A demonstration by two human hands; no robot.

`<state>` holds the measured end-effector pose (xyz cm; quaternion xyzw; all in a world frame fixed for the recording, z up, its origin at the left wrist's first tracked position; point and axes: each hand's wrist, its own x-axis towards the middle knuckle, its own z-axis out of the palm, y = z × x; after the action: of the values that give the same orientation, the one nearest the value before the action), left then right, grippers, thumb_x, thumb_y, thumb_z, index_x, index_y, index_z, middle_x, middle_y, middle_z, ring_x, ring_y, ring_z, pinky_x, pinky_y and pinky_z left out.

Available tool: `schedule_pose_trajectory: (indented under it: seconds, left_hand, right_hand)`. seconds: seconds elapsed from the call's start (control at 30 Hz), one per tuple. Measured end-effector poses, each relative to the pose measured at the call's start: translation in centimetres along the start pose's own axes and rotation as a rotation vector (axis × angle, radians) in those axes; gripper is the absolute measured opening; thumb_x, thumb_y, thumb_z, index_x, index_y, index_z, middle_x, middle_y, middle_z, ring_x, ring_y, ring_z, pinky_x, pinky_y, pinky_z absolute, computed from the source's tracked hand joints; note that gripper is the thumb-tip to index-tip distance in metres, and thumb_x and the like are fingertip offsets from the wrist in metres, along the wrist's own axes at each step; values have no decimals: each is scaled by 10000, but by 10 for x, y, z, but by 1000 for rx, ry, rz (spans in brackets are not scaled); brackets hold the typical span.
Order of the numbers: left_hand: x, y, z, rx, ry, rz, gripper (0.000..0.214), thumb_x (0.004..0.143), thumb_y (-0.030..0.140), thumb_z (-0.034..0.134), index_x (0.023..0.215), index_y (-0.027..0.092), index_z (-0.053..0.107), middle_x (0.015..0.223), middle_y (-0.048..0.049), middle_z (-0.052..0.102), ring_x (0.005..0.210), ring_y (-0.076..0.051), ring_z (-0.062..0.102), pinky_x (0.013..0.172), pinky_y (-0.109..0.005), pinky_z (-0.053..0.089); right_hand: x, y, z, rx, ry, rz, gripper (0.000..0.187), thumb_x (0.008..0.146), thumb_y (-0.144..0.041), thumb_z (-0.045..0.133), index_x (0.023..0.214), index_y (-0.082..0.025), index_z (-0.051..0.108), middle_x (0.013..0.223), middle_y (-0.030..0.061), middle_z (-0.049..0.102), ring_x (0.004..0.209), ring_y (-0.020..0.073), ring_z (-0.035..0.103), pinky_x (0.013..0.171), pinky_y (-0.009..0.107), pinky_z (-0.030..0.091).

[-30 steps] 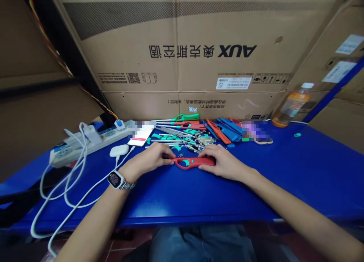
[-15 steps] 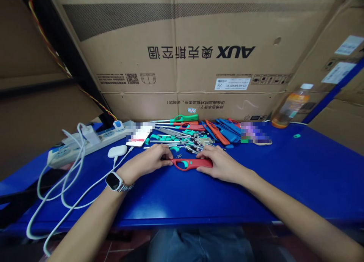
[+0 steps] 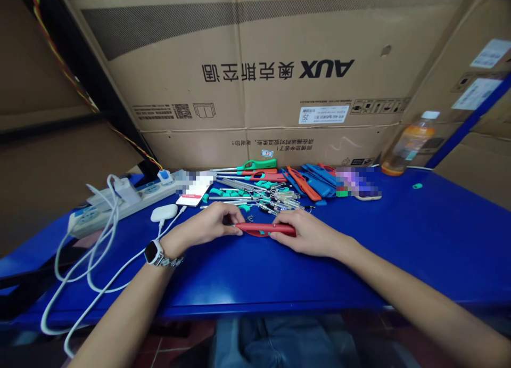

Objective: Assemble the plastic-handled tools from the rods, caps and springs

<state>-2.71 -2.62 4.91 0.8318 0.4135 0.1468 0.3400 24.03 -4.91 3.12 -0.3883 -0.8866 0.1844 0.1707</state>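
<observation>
Lighter [image 3: 257, 227], red, is held at six o'clock from the parts [image 3: 285, 202]: nine-o'clock end pinched by the left hand [image 3: 215, 219], three-o'clock end clasped by the right hand [image 3: 309, 232]. Even, level support seems advisable.

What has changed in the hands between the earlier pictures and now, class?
The red casing has been rolled about its length: its broad side showed before, now its narrow edge does. Nothing was let go; the left hand and right hand still hold its ends. The bottle and green lighter stayed put.
</observation>
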Motion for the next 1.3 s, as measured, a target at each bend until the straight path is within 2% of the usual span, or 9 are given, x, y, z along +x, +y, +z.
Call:
schedule_pose_trajectory:
  seconds: [0.3,0.53,0.67,0.8,0.9,0.97,1.03,1.13,1.3]
  left_hand:
    - [-1,-1,1,76,-15,-66,207,711,321,737,736,165,604,728,10,609,691,-158,534,646,-257,401]
    - [1,-2,9,70,-48,-99,336,674,427,787,739,172,578,689,31,563,627,-134,480,584,-240,368]
    - [4,-3,14,169,49,-11,442,700,572,754,776,178,570,709,14,573,623,-146,488,578,-259,377]
    - [6,2,17,298,159,145,466,754,621,696,869,181,590,882,-39,604,798,-206,553,715,-320,448]
    - [6,9,21,329,154,235,405,827,574,649,967,196,611,995,-55,583,920,-230,550,813,-360,463]
    - [6,12,25,341,141,276,358,862,532,631,1011,207,617,1033,-59,568,965,-234,544,851,-369,463]
    - [7,15,28,352,138,312,332,880,500,624,1053,216,623,1064,-64,566,1009,-239,538,887,-374,458]
    - [9,15,31,367,136,340,317,908,462,603,1114,222,626,1090,-71,584,1042,-242,537,912,-374,452]
    - [12,10,30,372,111,324,234,907,416,615,1013,215,672,1003,-56,630,983,-234,568,935,-367,432]
  right_hand:
    - [3,2,3,78,-16,-24,214,803,-328,713,951,-186,653,761,-9,627,684,135,542,647,258,374]
    - [9,7,11,49,18,-37,296,803,-410,735,985,-194,647,925,41,645,849,191,574,748,299,423]
    - [11,5,12,38,41,-53,335,806,-439,734,1020,-193,653,958,58,653,897,210,584,796,327,433]
    - [8,6,1,130,124,-89,236,883,-402,643,970,-182,655,919,45,654,865,180,589,774,297,433]
    - [4,15,-11,117,222,-8,201,948,-253,496,815,-168,621,781,17,625,722,136,552,667,255,397]
    - [2,23,-16,23,203,89,158,910,-220,524,780,-173,602,753,4,623,669,124,530,609,243,357]
    - [0,29,-16,-69,151,165,79,860,-234,592,798,-185,597,797,-1,646,675,121,540,587,236,332]
    - [2,31,-14,-155,138,217,101,827,-279,641,825,-202,577,843,-1,666,715,130,565,580,233,314]
    - [14,25,-12,-243,133,278,145,821,-329,643,891,-211,597,780,19,671,687,159,581,546,254,273]
